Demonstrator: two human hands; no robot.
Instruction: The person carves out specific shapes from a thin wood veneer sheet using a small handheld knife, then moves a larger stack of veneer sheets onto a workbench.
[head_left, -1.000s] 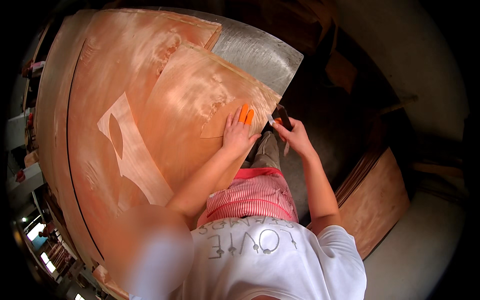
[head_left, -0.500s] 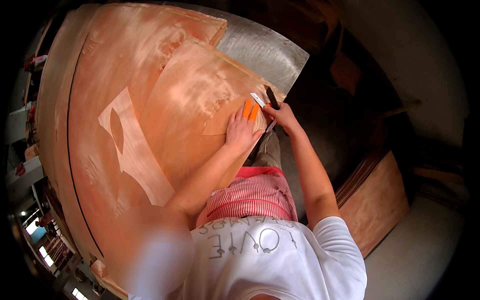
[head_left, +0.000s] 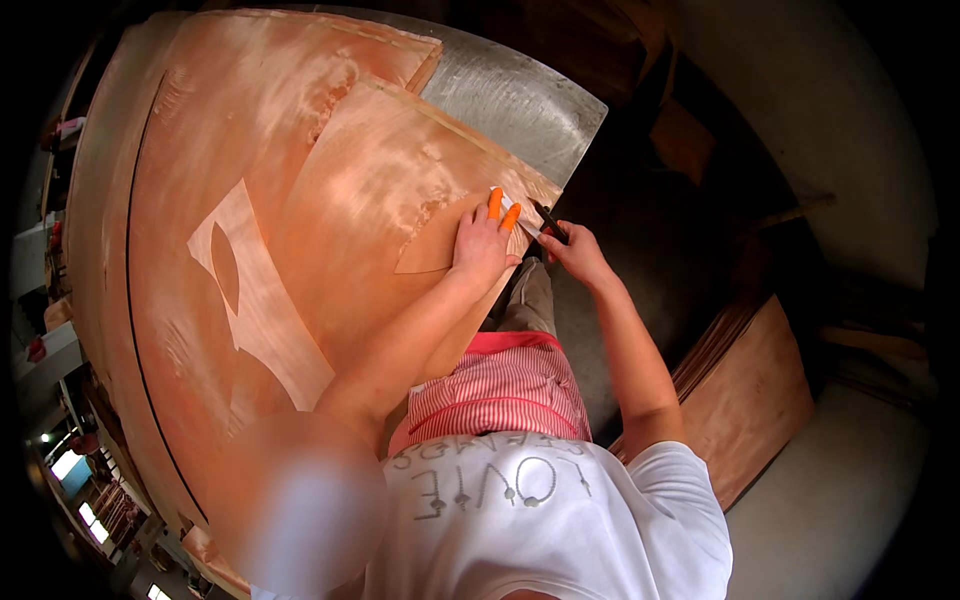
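My left hand (head_left: 480, 245) lies flat, fingers apart, near the right corner of a thin reddish-brown wood sheet (head_left: 350, 170). Orange covers sit on two of its fingertips, which rest against a narrow whitish strip (head_left: 520, 216). Beside that strip, at the sheet's edge, my right hand (head_left: 580, 255) is closed around a slim black tool that looks like a knife (head_left: 549, 222); its tip is too small to make out. A darker tan patch with a curved outline (head_left: 425, 250) shows under my left hand. Left of it lies a pale curved wood piece (head_left: 275, 320) with a leaf-shaped hole.
Large wood sheets (head_left: 220, 110) are stacked across the table. A bare metal tabletop (head_left: 510, 90) shows at the far right corner. More thin boards (head_left: 755, 400) lean low on the right. A long dark line (head_left: 130, 270) runs along the left side.
My right hand has shifted slightly down and right, toward me. The black tool now tilts the other way, and the whitish strip lies under my left fingertips. The view has moved slightly.
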